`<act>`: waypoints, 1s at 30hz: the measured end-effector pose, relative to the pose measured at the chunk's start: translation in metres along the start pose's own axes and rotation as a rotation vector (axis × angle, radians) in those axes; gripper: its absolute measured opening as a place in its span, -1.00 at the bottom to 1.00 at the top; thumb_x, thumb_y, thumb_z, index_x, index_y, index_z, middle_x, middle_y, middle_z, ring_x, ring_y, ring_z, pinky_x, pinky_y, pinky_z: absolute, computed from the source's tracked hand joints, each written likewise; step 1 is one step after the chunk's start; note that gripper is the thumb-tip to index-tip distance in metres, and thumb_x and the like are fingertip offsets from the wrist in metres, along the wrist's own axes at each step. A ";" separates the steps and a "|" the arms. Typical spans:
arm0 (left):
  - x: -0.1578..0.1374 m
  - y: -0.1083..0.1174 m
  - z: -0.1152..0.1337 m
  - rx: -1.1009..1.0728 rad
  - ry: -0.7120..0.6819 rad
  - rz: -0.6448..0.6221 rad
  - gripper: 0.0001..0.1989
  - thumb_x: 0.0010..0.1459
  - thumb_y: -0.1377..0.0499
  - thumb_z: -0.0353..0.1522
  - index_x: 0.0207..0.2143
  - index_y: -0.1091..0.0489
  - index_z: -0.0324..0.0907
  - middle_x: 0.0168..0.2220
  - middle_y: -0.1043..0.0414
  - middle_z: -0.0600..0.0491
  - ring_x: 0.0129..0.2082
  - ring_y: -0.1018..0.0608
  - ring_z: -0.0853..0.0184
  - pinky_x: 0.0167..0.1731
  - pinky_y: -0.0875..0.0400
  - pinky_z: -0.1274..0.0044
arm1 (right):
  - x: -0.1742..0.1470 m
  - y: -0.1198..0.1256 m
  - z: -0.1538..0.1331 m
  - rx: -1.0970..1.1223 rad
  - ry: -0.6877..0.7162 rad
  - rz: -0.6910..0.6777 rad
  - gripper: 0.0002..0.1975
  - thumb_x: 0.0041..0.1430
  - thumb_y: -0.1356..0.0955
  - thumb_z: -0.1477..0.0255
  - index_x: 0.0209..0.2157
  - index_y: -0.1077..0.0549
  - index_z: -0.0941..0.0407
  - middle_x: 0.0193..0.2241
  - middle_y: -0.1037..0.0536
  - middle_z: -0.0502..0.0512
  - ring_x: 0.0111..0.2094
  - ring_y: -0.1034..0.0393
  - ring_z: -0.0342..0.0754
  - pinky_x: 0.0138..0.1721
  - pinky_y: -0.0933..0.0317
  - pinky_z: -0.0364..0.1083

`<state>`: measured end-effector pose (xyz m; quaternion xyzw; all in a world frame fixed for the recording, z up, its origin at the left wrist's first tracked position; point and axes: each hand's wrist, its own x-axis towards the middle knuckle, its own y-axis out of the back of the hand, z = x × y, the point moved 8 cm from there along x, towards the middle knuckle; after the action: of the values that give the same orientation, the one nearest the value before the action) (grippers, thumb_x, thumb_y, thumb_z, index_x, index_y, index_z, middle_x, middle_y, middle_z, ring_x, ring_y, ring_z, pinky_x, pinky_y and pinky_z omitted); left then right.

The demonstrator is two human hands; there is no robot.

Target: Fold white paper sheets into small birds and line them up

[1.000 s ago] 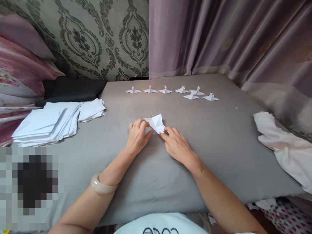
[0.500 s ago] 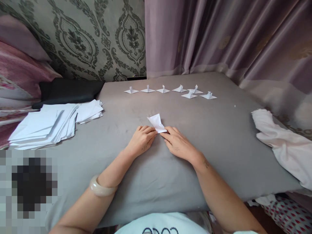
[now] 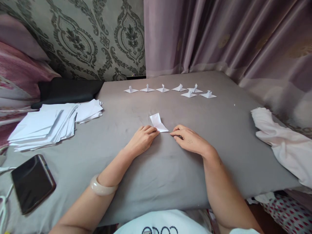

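A small folded sheet of white paper (image 3: 158, 123) lies on the grey cloth in front of me, with a crease down its middle and one flap raised. My left hand (image 3: 144, 138) is closed at its lower left corner, fingertips holding the near edge. At the paper's right point, my right hand (image 3: 190, 139) rests on its side with fingers stretched and the thumb a little apart. Its fingertips are right by that corner; whether they touch it I cannot tell. Farther back stand several folded white paper birds (image 3: 162, 88) in a row.
Stacks of white paper sheets (image 3: 41, 125) lie at the left, before a black flat case (image 3: 70, 92). A phone (image 3: 33, 183) and white cables (image 3: 4, 208) are at the near left. A pale crumpled cloth (image 3: 285, 143) lies at the right edge; curtains (image 3: 190, 35) hang behind.
My right hand has moved right, off the paper's edge. The paper has turned slightly and its right point now shows. My left hand has stayed nearly in place.
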<state>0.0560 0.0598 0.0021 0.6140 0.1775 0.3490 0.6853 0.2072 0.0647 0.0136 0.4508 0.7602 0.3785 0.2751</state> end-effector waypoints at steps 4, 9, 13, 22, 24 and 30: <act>0.001 -0.002 -0.002 -0.004 0.018 -0.026 -0.64 0.31 0.09 -0.44 0.07 -0.35 -0.12 -0.04 -0.41 -0.08 -0.06 -0.39 0.19 -0.15 -0.30 0.39 | 0.001 0.000 0.007 0.032 -0.053 0.000 -0.69 0.19 -0.21 0.49 -0.23 -0.57 -0.01 -0.16 -0.50 0.04 -0.28 -0.42 -0.12 -0.26 -0.25 -0.13; 0.003 -0.006 -0.002 0.030 0.058 -0.055 -0.52 0.22 0.06 -0.53 0.14 -0.30 -0.02 -0.06 -0.36 -0.08 -0.12 -0.34 0.17 -0.16 -0.27 0.36 | 0.006 -0.001 0.013 0.054 -0.120 0.056 -0.70 0.18 -0.21 0.50 -0.29 -0.57 0.00 -0.21 -0.53 0.01 -0.26 -0.43 -0.10 -0.25 -0.23 -0.13; 0.007 -0.008 0.001 0.079 0.099 -0.080 -0.42 0.17 0.05 -0.57 0.17 -0.25 0.09 -0.10 -0.32 -0.09 -0.18 -0.33 0.17 -0.19 -0.24 0.36 | 0.008 -0.001 0.016 0.053 -0.182 0.090 -0.71 0.18 -0.21 0.49 -0.31 -0.57 0.01 -0.21 -0.55 0.03 -0.27 -0.44 -0.08 -0.24 -0.23 -0.12; 0.006 -0.007 0.003 0.085 0.068 0.001 -0.49 0.18 0.03 -0.56 0.12 -0.31 0.01 -0.14 -0.35 -0.07 -0.19 -0.37 0.21 -0.22 -0.27 0.40 | 0.023 -0.012 0.006 0.139 -0.148 0.303 -0.82 0.16 -0.31 0.42 -0.19 -0.49 0.08 -0.28 -0.52 0.06 -0.28 -0.40 -0.09 -0.23 -0.23 -0.12; 0.004 -0.004 0.002 0.053 0.053 0.067 -0.62 0.21 0.04 -0.54 0.01 -0.37 -0.11 -0.17 -0.39 -0.06 -0.20 -0.39 0.23 -0.25 -0.28 0.43 | 0.027 -0.018 0.003 0.129 -0.130 0.320 -0.84 0.14 -0.35 0.42 -0.20 -0.48 0.08 -0.29 -0.51 0.05 -0.32 -0.38 -0.11 -0.26 -0.23 -0.13; -0.013 0.039 -0.015 0.149 0.295 0.554 -0.65 0.21 -0.11 -0.36 0.04 -0.25 -0.25 -0.02 -0.31 -0.22 -0.04 -0.34 0.11 -0.07 -0.23 0.29 | 0.026 -0.011 -0.027 -0.104 0.096 0.470 -0.83 0.25 -0.26 0.51 -0.31 -0.50 0.09 -0.31 -0.49 0.08 -0.25 -0.32 -0.07 -0.25 -0.18 -0.13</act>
<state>0.0264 0.0617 0.0349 0.6301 0.1262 0.5936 0.4845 0.1703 0.0760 0.0179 0.5819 0.6261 0.4917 0.1661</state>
